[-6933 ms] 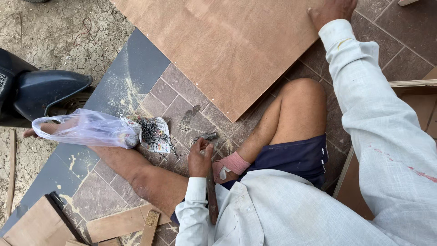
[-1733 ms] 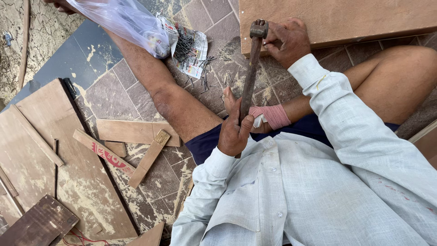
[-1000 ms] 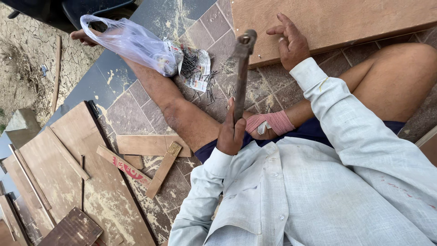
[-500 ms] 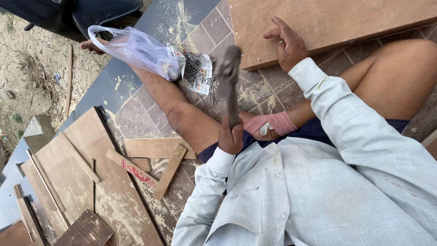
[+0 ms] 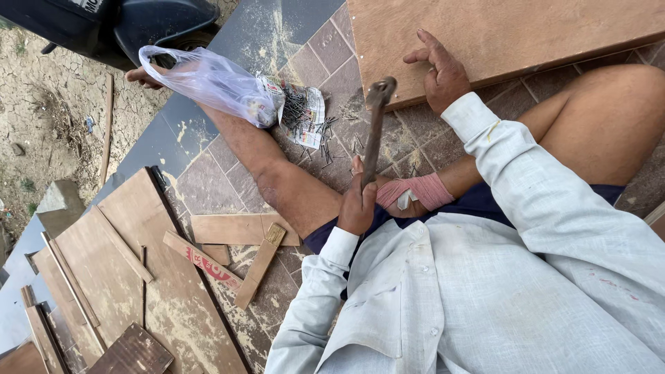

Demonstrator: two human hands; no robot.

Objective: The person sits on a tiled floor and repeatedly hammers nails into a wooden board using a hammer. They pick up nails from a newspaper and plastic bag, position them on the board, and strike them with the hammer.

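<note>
hammer raised over the nails, other hand resting on the board

gripping a hammer (image 5: 373, 131) by the low end of its handle with the left hand (image 5: 357, 204), fingers wrapped fully round it. holding it nearly upright, head at the far end, hanging just above the tiled floor (image 5: 208, 187) and just short of the board's near edge. resting the right hand (image 5: 441, 73) on the near left corner of a big brown board (image 5: 499, 34), fingers loosely spread and slightly curled, holding nothing; palm side hidden, so cannot tell about anything small pinched beneath.

sitting on the floor with bare legs stretched out, a pink bandage (image 5: 415, 194) wrapped round one of them just right of the left hand. lying just left of the hammer head: a heap of nails (image 5: 298, 111) on a torn paper packet, some scattered loose over the tiles toward the hammer. lying across the far leg, touching the packet: a clear plastic bag (image 5: 208, 79).

lying near left, well apart from both hands: offcuts of wood (image 5: 239, 232), thin strips and flat brown sheets dusted with sawdust. standing at the far left, beyond the bag: a dark scooter (image 5: 138, 24), on cracked dry ground.
</note>
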